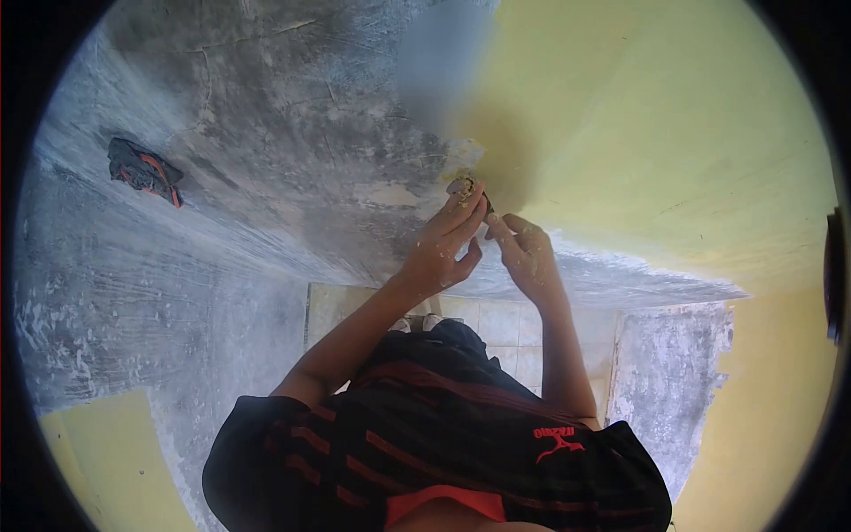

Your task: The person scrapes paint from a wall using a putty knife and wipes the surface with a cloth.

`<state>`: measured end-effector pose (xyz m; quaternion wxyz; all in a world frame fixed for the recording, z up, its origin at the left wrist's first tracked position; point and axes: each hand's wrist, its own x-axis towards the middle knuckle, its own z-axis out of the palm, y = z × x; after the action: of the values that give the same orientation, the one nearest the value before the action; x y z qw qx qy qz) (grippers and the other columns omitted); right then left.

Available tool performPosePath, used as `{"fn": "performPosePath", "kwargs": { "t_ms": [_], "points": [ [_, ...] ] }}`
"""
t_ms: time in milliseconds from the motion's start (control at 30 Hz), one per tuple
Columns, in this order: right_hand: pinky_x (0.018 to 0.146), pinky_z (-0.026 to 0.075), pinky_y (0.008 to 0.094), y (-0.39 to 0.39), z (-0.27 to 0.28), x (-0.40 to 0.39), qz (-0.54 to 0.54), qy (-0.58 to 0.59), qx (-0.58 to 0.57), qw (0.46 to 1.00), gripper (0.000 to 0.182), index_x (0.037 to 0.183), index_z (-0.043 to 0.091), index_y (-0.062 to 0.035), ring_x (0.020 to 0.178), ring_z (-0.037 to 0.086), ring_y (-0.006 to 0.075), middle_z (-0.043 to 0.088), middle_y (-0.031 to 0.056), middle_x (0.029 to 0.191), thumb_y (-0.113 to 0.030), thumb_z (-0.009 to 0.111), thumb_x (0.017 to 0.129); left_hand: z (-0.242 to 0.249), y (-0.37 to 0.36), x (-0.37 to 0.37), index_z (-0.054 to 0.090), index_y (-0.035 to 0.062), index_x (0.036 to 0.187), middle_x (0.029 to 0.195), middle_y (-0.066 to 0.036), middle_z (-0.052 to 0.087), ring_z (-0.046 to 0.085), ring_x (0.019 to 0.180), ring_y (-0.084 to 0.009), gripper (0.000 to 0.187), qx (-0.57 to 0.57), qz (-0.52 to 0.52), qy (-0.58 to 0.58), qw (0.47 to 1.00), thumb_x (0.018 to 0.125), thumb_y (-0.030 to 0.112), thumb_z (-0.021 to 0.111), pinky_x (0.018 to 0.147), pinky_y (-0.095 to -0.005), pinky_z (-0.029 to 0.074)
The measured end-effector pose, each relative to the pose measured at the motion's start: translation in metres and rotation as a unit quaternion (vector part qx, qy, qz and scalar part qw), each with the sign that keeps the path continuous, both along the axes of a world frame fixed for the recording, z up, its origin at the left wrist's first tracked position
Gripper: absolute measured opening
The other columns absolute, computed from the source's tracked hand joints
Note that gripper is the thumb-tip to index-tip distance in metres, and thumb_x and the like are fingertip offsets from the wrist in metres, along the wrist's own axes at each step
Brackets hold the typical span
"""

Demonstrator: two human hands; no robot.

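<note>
A small scraper (489, 206) with a dark handle lies against the wall, at the border between bare grey plaster (310, 115) and yellow paint (638, 133). My right hand (525, 251) grips the handle, its thumb and fingers pinched together. Beside it, my left hand (446, 241) has its fingers stretched out and laid over the front part of the tool, with the thumb apart. Yellowish flakes (464, 184) cling around the fingertips, and small bits dot both hands. The blade is mostly hidden by flakes and fingers.
A dark cloth-like thing with red-orange edges (146, 171) is on the grey surface at the upper left. Pale floor tiles (501, 324) and my shoes show below my hands. A dark object (834, 275) is at the far right edge.
</note>
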<state>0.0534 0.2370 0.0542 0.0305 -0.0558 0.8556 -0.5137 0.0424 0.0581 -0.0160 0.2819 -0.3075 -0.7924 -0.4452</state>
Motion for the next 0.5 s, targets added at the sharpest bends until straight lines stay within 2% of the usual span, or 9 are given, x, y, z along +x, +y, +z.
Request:
{"fn": "performPosePath", "kwargs": {
  "t_ms": [33,67,100,200,300,367,400,433,500],
  "points": [
    [0.059,0.044,0.0370,-0.001,-0.003,0.003,-0.005,-0.030,-0.035,0.999,0.046,0.095,0.068,0.0089,0.065,0.053,0.0128,0.065,0.0118,0.070,-0.035,0.063,0.108,0.001,-0.003,0.001,0.056,-0.0068,0.145,0.161,-0.022,0.048,0.047,0.148,-0.0425,0.064,-0.029,0.009,-0.007,1.000,0.082,-0.004,0.069,0.121,-0.0483,0.044],
    [0.056,0.041,0.0318,-0.001,-0.020,0.003,0.002,-0.023,-0.042,0.999,0.043,0.097,0.069,0.0061,0.063,0.052,0.0099,0.061,0.0031,0.070,-0.034,0.063,0.109,0.001,-0.006,0.002,0.059,-0.0075,0.141,0.157,-0.020,0.053,0.050,0.146,-0.0395,0.061,-0.058,0.018,-0.014,0.998,0.081,-0.004,0.068,0.119,-0.0464,0.046],
    [0.056,0.041,0.0318,0.000,-0.038,0.004,0.001,-0.022,-0.045,0.999,0.043,0.097,0.069,0.0061,0.063,0.052,0.0099,0.061,0.0031,0.070,-0.034,0.063,0.109,0.000,-0.010,0.003,0.059,-0.0075,0.141,0.157,-0.020,0.053,0.050,0.146,-0.0395,0.061,-0.060,0.017,-0.013,0.998,0.081,-0.004,0.068,0.119,-0.0464,0.046],
    [0.054,0.033,0.0257,-0.009,-0.078,0.007,0.015,-0.107,-0.164,0.981,0.037,0.093,0.068,-0.0028,0.059,0.043,0.0045,0.047,-0.0060,0.064,-0.035,0.062,0.109,-0.012,-0.026,0.006,0.061,-0.0049,0.142,0.157,-0.017,0.054,0.052,0.146,-0.0364,0.060,-0.114,0.001,-0.020,0.993,0.082,-0.002,0.069,0.118,-0.0458,0.048],
    [0.053,0.033,0.0259,-0.017,-0.097,0.012,0.023,-0.136,-0.216,0.967,0.038,0.092,0.067,-0.0038,0.057,0.042,0.0042,0.047,-0.0060,0.063,-0.037,0.062,0.110,-0.024,-0.045,0.017,0.058,-0.0024,0.147,0.158,-0.017,0.054,0.052,0.146,-0.0365,0.063,-0.089,-0.018,-0.063,0.994,0.085,-0.003,0.070,0.119,-0.0456,0.045],
    [0.048,0.032,0.0261,-0.019,-0.103,0.017,0.019,-0.160,-0.239,0.957,0.039,0.092,0.066,-0.0047,0.052,0.041,0.0043,0.046,-0.0054,0.060,-0.038,0.060,0.110,-0.029,-0.058,0.028,0.058,-0.0006,0.148,0.151,-0.017,0.061,0.058,0.141,-0.0369,0.061,-0.058,0.017,-0.078,0.995,0.089,-0.001,0.071,0.116,-0.0446,0.048],
    [0.045,0.031,0.0255,-0.020,-0.106,0.019,0.040,-0.160,-0.244,0.956,0.041,0.096,0.065,-0.0045,0.048,0.040,0.0048,0.046,-0.0041,0.058,-0.040,0.055,0.112,-0.028,-0.063,0.031,0.058,-0.0006,0.148,0.151,-0.017,0.061,0.058,0.141,-0.0369,0.061,-0.063,0.015,-0.084,0.994,0.089,-0.001,0.071,0.116,-0.0446,0.048],
    [0.042,0.029,0.0250,-0.021,-0.107,0.020,0.061,-0.158,-0.248,0.954,0.043,0.100,0.064,-0.0043,0.044,0.040,0.0053,0.046,-0.0028,0.056,-0.043,0.051,0.114,-0.025,-0.068,0.033,0.059,-0.0005,0.147,0.149,-0.018,0.062,0.059,0.139,-0.0371,0.060,-0.057,0.056,-0.088,0.993,0.089,0.003,0.075,0.114,-0.0435,0.048],
    [0.041,0.030,0.0254,-0.024,-0.107,0.023,0.067,-0.178,-0.263,0.946,0.047,0.101,0.064,-0.0041,0.044,0.039,0.0062,0.045,-0.0023,0.055,-0.046,0.047,0.114,-0.015,-0.072,0.033,0.060,-0.0004,0.146,0.147,-0.020,0.064,0.061,0.137,-0.0373,0.060,-0.055,0.096,-0.096,0.989,0.090,0.006,0.078,0.113,-0.0425,0.049]
  ]
}}
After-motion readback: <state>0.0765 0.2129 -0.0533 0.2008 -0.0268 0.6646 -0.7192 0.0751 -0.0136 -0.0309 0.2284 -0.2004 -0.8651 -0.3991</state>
